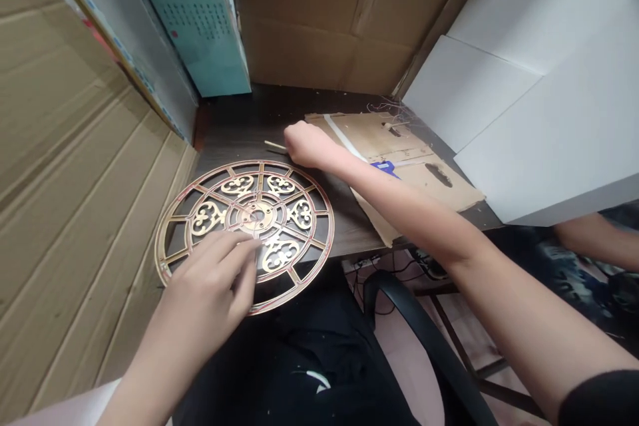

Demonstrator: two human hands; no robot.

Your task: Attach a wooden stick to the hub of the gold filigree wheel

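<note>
Resting the left hand on the lower part of the gilt openwork wheel, fingers extended loosely together, no pinch. The wheel lies flat at centre left on the dark desk. The right hand, curled, sits upper centre over the end of a wooden stick, grip indeterminate, just beside a cardboard sheet.

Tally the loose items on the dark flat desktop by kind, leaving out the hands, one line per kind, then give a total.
Round gold-and-black openwork disc: 1
Thin pale wooden stick: 1
Flat brown cardboard sheet: 1
Total: 3
</note>
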